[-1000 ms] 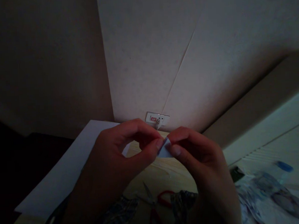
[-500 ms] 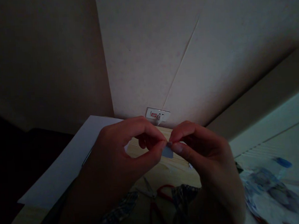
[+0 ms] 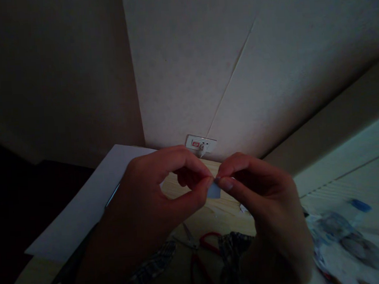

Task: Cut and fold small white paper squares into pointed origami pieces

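Thumb and forefinger of my left hand (image 3: 166,182) pinch the edge of a small pale paper piece (image 3: 213,192). My right hand (image 3: 260,193) meets it there, its thumb and forefinger closed on the same upper edge, where a tiny bit shows between the fingertips. The paper's lower part hangs below the fingers; its top is hidden. Beneath my wrists, on the wooden table (image 3: 232,216), lie scissors (image 3: 210,242) with red handles and spread blades, partly covered by sleeves.
A large white sheet (image 3: 80,204) lies at the table's left, with a thin dark, shiny-edged object (image 3: 112,195) on it behind my left hand. A wall socket (image 3: 201,144) with a white plug sits behind. Clear plastic bags (image 3: 343,235) are at the right. A white scrap (image 3: 243,208) lies near my right thumb.
Both hands stay pinched together at almost the same spot. The view has shifted slightly, and the paper piece hangs a little more squarely below the fingertips.
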{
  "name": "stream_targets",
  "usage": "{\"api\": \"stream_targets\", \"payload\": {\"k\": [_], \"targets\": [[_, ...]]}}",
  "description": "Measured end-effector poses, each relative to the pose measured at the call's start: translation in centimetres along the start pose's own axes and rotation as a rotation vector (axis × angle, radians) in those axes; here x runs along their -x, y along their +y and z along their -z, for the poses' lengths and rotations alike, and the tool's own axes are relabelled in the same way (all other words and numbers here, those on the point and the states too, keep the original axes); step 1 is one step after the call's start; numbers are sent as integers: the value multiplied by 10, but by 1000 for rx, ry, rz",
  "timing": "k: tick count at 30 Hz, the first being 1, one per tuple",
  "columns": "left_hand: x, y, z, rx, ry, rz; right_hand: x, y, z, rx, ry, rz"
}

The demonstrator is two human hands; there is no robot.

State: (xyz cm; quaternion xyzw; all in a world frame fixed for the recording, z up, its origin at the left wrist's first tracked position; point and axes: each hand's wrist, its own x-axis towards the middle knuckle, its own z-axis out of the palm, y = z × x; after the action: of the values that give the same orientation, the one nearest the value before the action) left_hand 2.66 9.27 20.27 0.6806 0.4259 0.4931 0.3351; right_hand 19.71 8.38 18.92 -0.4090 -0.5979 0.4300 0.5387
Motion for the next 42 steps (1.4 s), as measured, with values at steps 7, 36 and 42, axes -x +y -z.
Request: {"api": "stream_targets", "payload": {"k": [7, 36, 42], "targets": [[-1, 2, 0, 2, -10, 2, 0, -1, -1, -16, 23, -17], [0, -1, 0, -59, -21, -43, 6, 0, -15, 126, 257, 138], [-1, -4, 2, -9, 1, -8, 5, 0, -13, 50, 212, 127]]}}
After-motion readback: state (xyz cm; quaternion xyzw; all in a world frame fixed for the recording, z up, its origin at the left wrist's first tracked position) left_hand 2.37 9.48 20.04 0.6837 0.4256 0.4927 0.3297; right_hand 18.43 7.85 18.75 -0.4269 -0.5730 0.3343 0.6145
